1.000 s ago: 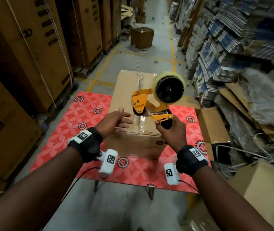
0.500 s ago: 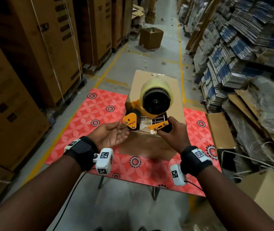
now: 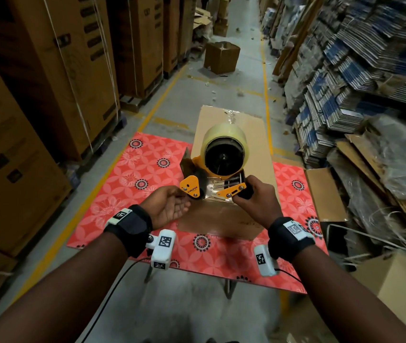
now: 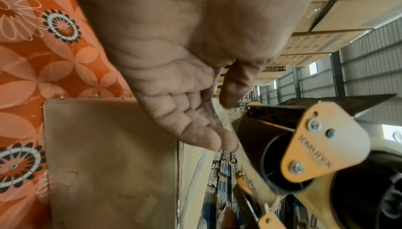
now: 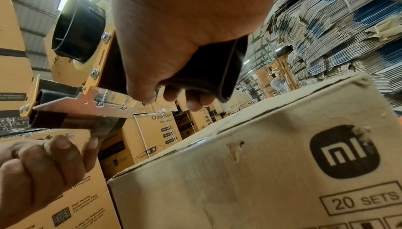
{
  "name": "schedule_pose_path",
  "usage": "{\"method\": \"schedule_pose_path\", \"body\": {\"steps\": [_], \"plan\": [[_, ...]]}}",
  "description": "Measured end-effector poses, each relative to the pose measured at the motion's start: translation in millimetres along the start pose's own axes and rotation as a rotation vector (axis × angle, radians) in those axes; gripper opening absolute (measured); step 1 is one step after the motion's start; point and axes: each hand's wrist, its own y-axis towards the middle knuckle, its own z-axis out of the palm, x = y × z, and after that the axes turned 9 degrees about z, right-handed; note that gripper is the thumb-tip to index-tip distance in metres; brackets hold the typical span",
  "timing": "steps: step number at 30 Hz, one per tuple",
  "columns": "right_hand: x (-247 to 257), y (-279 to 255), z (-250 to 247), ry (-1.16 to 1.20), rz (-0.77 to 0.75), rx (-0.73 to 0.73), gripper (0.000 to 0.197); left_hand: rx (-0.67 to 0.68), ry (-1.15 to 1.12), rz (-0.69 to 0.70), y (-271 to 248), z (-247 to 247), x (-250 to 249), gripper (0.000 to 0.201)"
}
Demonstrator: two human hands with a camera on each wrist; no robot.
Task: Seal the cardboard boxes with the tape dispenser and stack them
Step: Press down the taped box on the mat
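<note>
A sealed brown cardboard box [image 3: 221,219] [image 5: 250,172] lies lengthwise on the red floral table [image 3: 135,181], with clear tape along its top seam. My right hand [image 3: 244,194] [image 5: 174,86] grips the black handle of the orange tape dispenser [image 3: 221,159] [image 4: 315,146] [image 5: 80,35], held just above the box's near top edge. My left hand [image 3: 184,206] [image 4: 222,122] is palm up at the dispenser's roller end. Its fingers are nearly straight and holding nothing. The fingertips [image 5: 65,146] sit just under the roller. I cannot tell if they touch the tape.
Tall strapped cartons [image 3: 36,95] line the left of the aisle. Stacks of flattened cardboard [image 3: 345,82] fill the right. An open box [image 3: 325,194] stands by the table's right edge, another carton [image 3: 399,293] at lower right. A lone box [image 3: 221,56] stands far down the aisle.
The right hand has lowered the dispenser from high over the box to its near top edge. The left hand has turned palm up and moved under the roller.
</note>
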Motion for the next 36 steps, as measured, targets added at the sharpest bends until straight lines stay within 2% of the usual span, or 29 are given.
{"method": "schedule_pose_path", "body": {"steps": [3,5,6,10,14,18,21,24,29,33,36], "plan": [[-2.9,1.0,2.4,-0.005,0.005,0.010,0.032,0.042,-0.083,-0.024,-0.2,-5.9,-4.5,0.024],[-3.7,0.9,3.6,0.006,0.009,0.011,0.032,0.030,-0.057,-0.031,1.5,-6.4,-3.6,0.030],[-4.2,0.9,4.2,0.010,0.010,0.010,0.031,0.000,0.013,-0.021,2.8,-5.2,-1.5,0.032],[-5.3,3.1,4.3,0.001,0.013,0.024,0.027,-0.121,0.260,0.098,7.8,4.6,8.9,0.019],[-4.1,2.5,5.1,-0.049,0.016,0.040,0.041,-0.231,0.405,0.222,16.2,4.6,5.4,0.018],[-2.5,-0.6,7.3,-0.093,0.010,0.081,0.038,-0.250,0.586,0.259,20.7,-5.5,3.4,0.023],[-3.2,-1.3,2.3,-0.140,-0.002,0.100,0.035,-0.264,0.578,0.293,20.5,-14.4,4.7,0.025],[-18.1,0.3,-14.3,-0.195,-0.003,0.077,0.040,-0.302,0.524,0.337,15.6,-31.0,1.1,0.022],[-34.3,1.6,-36.5,-0.287,0.011,0.076,0.032,-0.271,0.603,0.352,19.1,-37.4,2.8,0.020],[-33.7,2.7,-40.3,-0.321,-0.010,0.076,0.039,-0.282,0.634,0.344,32.1,-36.5,9.2,0.022],[-33.7,2.2,-39.7,-0.393,-0.020,0.116,0.037,-0.295,0.665,0.331,37.6,-38.9,16.8,0.023]]}}
